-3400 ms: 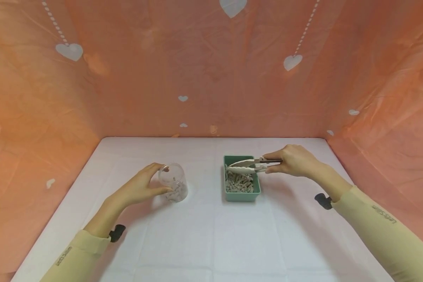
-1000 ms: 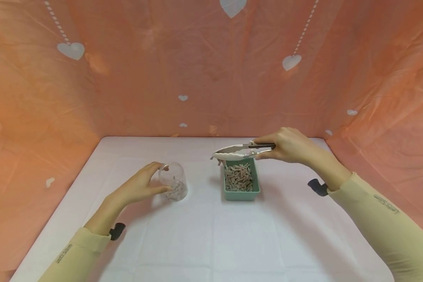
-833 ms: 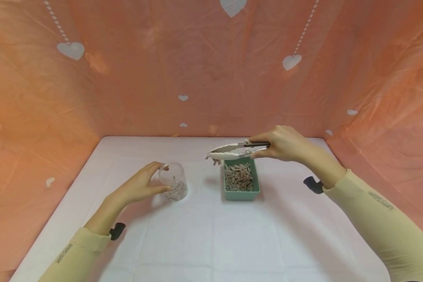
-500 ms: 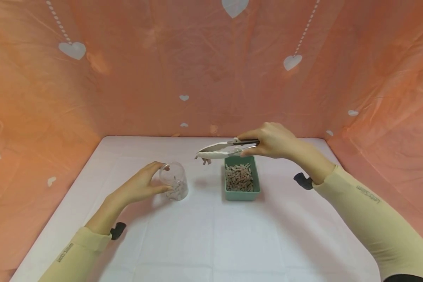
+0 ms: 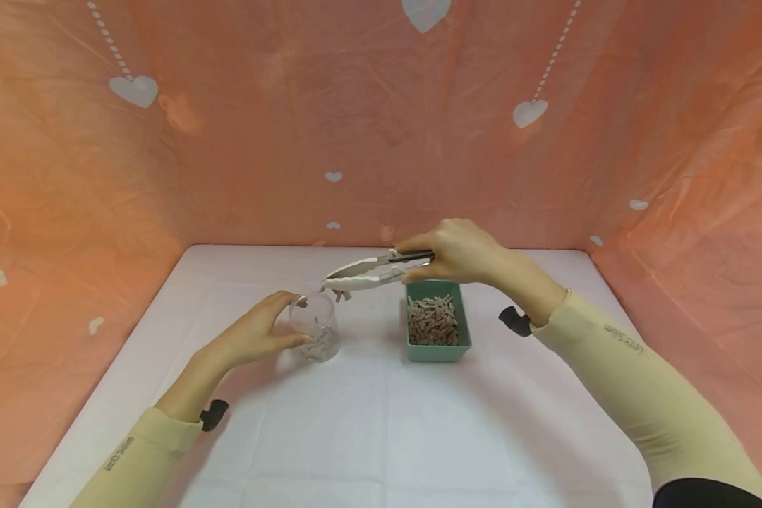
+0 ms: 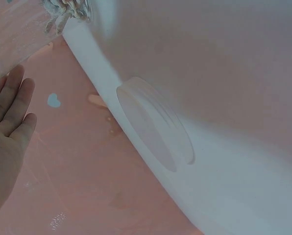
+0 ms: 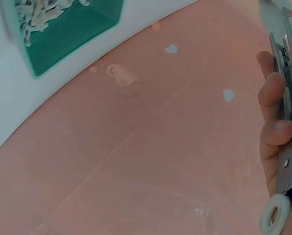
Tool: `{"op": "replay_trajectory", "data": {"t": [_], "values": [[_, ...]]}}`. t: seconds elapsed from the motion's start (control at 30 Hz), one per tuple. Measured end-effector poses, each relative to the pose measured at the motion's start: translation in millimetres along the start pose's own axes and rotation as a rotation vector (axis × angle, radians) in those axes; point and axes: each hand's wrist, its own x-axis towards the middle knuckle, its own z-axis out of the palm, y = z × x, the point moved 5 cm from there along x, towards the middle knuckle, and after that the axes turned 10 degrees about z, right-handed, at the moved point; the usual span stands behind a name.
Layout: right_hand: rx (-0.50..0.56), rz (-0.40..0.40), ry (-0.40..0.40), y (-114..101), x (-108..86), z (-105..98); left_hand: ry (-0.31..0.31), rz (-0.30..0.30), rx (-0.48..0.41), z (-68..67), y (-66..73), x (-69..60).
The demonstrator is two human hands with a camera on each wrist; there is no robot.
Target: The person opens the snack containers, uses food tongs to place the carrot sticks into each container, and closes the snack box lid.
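Note:
A clear cylindrical jar (image 5: 317, 331) with some pale pieces in its lower part stands on the white table. My left hand (image 5: 254, 337) holds it around its left side, thumb in front and fingers behind. My right hand (image 5: 460, 250) grips metal tongs (image 5: 381, 270) with pale tips; the tips hang just above the jar's rim with a few greyish-brown strips (image 5: 341, 295) between them. A green rectangular tray (image 5: 439, 353) of similar strips stands below my right hand. In the right wrist view my fingers (image 7: 273, 98) curl around the tongs (image 7: 290, 122).
White cloth covers the table (image 5: 381, 423). Orange sheets with white hearts (image 5: 419, 141) rise behind and at both sides. In the left wrist view a clear rounded shape (image 6: 156, 127), faint and hard to identify, shows over the white surface.
My right hand has moved left with the tongs, from the green tray to above the jar, carrying strips. My left hand and the jar have stayed nearly still.

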Motion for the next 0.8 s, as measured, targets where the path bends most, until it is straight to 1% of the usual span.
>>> {"op": "replay_trajectory", "data": {"t": [0.13,0.23,0.47,0.63,0.8], "values": [[0.008,-0.036,0.009,-7.0,8.2,4.8,0.008,0.012,0.006,-0.2,1.0,0.3],[0.017,-0.047,0.003,-12.1,14.7,8.4,0.013,0.020,0.005,-0.6,1.0,0.2],[0.005,-0.054,-0.023,-22.9,27.8,18.3,0.005,-0.003,0.012,-1.8,0.6,-0.1],[-0.008,-0.049,-0.057,-25.9,31.4,26.8,-0.008,-0.017,0.000,-0.9,-0.4,-0.6],[-0.027,-0.036,-0.077,-23.1,29.8,35.9,-0.013,-0.023,0.005,0.2,-0.9,-1.5]]}}
